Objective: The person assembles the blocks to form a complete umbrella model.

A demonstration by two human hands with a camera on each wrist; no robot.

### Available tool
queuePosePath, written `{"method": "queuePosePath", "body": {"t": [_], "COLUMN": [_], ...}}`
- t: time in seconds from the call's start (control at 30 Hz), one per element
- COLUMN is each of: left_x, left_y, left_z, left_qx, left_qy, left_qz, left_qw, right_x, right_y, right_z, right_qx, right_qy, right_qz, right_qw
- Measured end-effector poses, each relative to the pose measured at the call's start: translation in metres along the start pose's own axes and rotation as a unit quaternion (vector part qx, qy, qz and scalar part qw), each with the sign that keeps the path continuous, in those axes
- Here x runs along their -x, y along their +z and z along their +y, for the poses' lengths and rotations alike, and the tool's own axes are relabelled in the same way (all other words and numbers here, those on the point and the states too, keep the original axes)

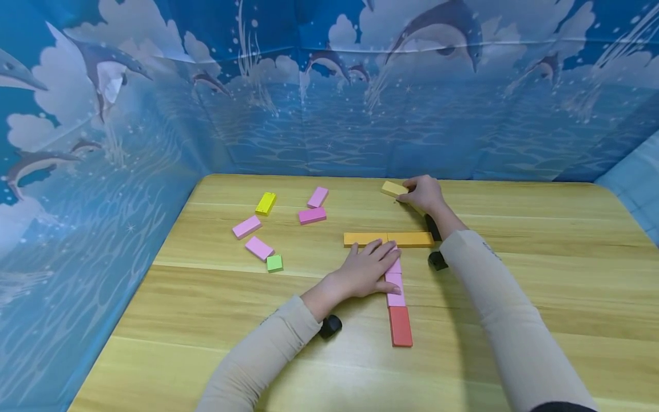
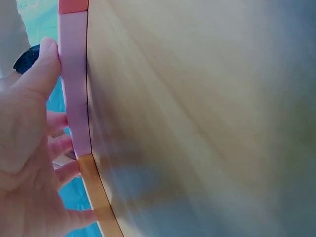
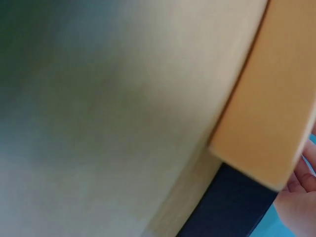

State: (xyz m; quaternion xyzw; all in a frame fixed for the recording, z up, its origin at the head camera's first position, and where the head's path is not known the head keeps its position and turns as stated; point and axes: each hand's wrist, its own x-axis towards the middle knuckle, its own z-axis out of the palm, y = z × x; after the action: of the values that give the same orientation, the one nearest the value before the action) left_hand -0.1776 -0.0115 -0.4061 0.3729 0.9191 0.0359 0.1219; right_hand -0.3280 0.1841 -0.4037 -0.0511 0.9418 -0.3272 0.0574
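Observation:
My left hand [image 1: 364, 270] lies with fingers spread over the upper of two pink blocks [image 1: 394, 290], its fingertips near the orange blocks [image 1: 410, 240]. In the left wrist view the thumb is against the side of a pink block [image 2: 74, 59]. Two orange blocks form a crosswise row above the pink ones, and a red block [image 1: 400, 327] continues the column below. Toward the back, my right hand [image 1: 426, 194] pinches a pale yellow block [image 1: 394, 189] between thumb and fingers. A black block [image 3: 227, 202] meets the end of an orange block [image 3: 271, 103] in the right wrist view.
Loose blocks lie on the left of the wooden table [image 1: 170, 320]: a bright yellow one [image 1: 265, 203], a magenta one [image 1: 312, 216], several pink ones [image 1: 247, 227] and a small green one [image 1: 275, 263]. A blue dolphin-print curtain [image 1: 329, 126] borders the table's back and left.

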Motion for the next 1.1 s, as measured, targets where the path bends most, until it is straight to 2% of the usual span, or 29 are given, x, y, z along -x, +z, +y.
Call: {"method": "queuePosePath", "body": {"t": [0.3,0.5,0.77,0.93,1.1], "left_x": [0.0,0.001,0.006,0.016,0.036], "left_y": [-0.001,-0.003,-0.008,-0.012,-0.014], "left_z": [-0.001,-0.001,-0.007,-0.019,-0.039], "left_qx": [-0.001,0.015,0.036,0.049,0.059], "left_qy": [0.005,0.009,0.023,0.015,-0.005], "left_qz": [0.013,0.019,0.039,0.051,0.073], "left_qw": [0.9999,0.9997,0.9983,0.9974,0.9956], "right_x": [0.005,0.013,0.024,0.032,0.047], "right_y": [-0.008,-0.02,-0.034,-0.038,-0.041], "right_z": [0.006,0.005,0.004,0.003,-0.002], "right_qx": [-0.046,-0.065,-0.056,-0.032,-0.001], "right_qy": [0.002,0.005,-0.025,-0.05,-0.098], "right_qz": [-0.003,-0.011,-0.027,-0.042,-0.057], "right_qw": [0.999,0.998,0.998,0.997,0.994]}}
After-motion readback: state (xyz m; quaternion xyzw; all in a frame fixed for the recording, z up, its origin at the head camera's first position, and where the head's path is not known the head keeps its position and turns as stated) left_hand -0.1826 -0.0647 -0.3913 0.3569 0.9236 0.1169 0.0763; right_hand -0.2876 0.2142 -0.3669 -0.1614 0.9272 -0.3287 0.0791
